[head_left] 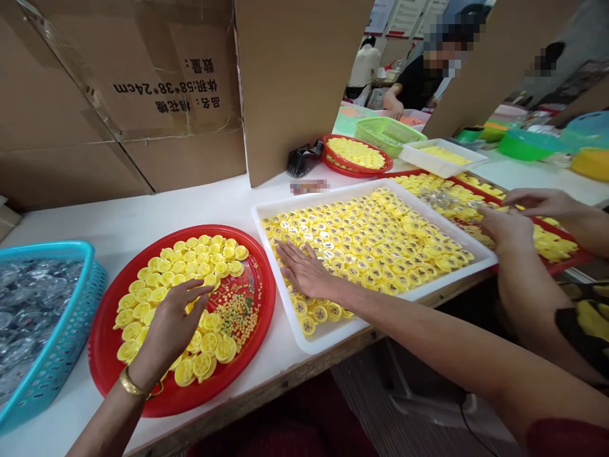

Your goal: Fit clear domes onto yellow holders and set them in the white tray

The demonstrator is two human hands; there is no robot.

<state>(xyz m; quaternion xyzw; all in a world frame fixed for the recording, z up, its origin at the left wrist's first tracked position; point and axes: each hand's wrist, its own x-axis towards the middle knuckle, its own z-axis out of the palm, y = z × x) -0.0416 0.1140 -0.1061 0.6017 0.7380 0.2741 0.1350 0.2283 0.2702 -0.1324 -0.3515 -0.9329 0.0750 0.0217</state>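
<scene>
My right hand lies flat with fingers stretched out on the left end of many small round yellow plastic pieces. They are spread in rows in a white tray, with dark markings on their tops. My left hand, with a gold bracelet at the wrist, hovers over a round red tray. Its fingers are loosely bent and apart, and I see nothing held. Below it are more yellow cup-like pieces, beside a scatter of tiny yellow and green bits.
At far left stands a blue basket of clear plastic parts. A co-worker's hands work over another red tray at right. Behind are cardboard panels, a stacked red plate, a green basket and a black tape dispenser.
</scene>
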